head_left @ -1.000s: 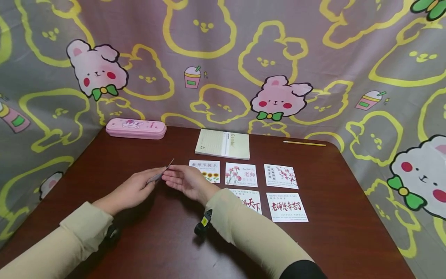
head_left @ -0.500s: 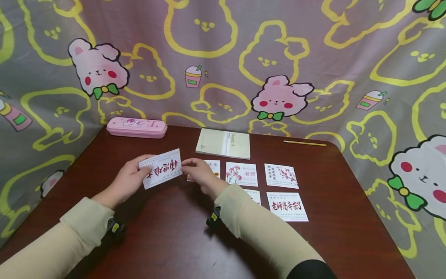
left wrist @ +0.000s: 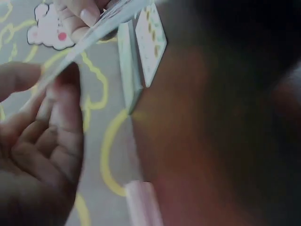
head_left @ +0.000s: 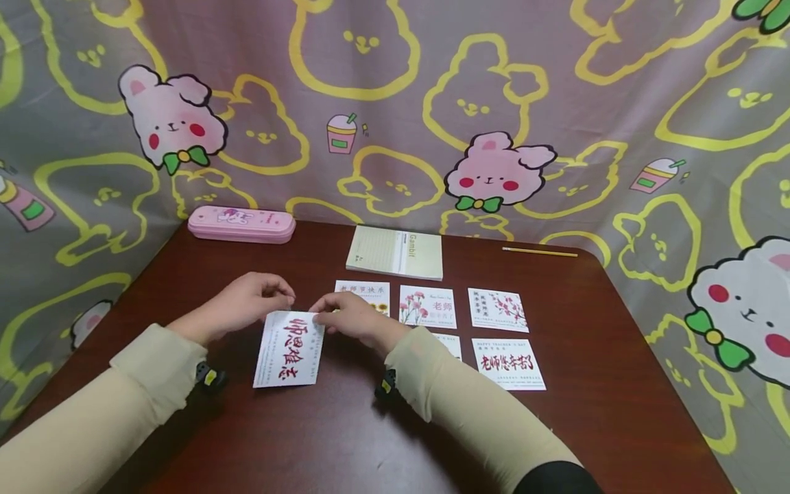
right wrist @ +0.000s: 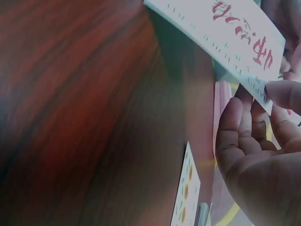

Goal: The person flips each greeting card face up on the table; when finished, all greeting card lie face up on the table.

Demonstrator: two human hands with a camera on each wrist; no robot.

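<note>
A white card (head_left: 289, 350) with large red Chinese characters is held tilted over the left-middle of the table, its lettering turned sideways in the head view. My right hand (head_left: 354, 319) pinches its upper right corner, thumb on the printed face and fingers behind, as the right wrist view shows. At the upper left, my left hand (head_left: 249, 302) has its thumb and fingers on either side of the card's edge in the left wrist view. Just right of the right hand lies a sunflower card (head_left: 369, 287), partly covered by that hand.
Beside the sunflower card lie a carnation card (head_left: 426, 307) and a blossom card (head_left: 497, 310). In front are a red-lettered card (head_left: 509, 365) and one half hidden by my right sleeve. Behind them sit a pink pencil case (head_left: 241, 225), notebook (head_left: 393, 252) and pencil (head_left: 540, 252); a patterned curtain surrounds the table.
The card was edge-on between both hands, then faced up with its lettering upside down. Now it has turned and come lower and nearer, with the right hand pinching its corner.
</note>
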